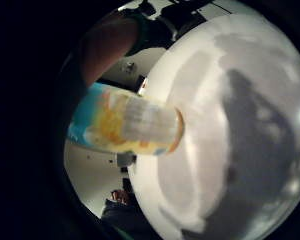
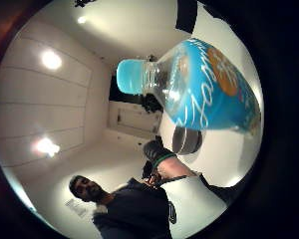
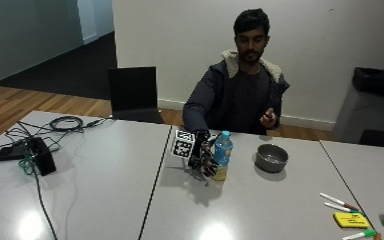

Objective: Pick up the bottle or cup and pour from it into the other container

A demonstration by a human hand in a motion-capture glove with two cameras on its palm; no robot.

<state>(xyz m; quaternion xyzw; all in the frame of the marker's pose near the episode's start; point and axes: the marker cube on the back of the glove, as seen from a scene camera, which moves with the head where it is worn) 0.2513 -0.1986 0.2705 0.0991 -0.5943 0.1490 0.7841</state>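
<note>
My gloved right hand (image 3: 203, 159) grips the bottle (image 3: 222, 156) upright on the table (image 3: 99, 200).

My fingers are curled round the bottle's side; a fingertip (image 1: 107, 42) lies against its label. The bottle (image 2: 209, 89) has a blue cap (image 2: 128, 76), a blue and orange label, and yellow liquid low in it (image 1: 125, 125). It stands near the table's middle seam. The grey bowl (image 3: 271, 157) sits on the table beside it, apart from it. My bare left hand (image 3: 267, 119) is raised at chest height, off the table. Markers (image 3: 338, 202) lie near the table's edge.
</note>
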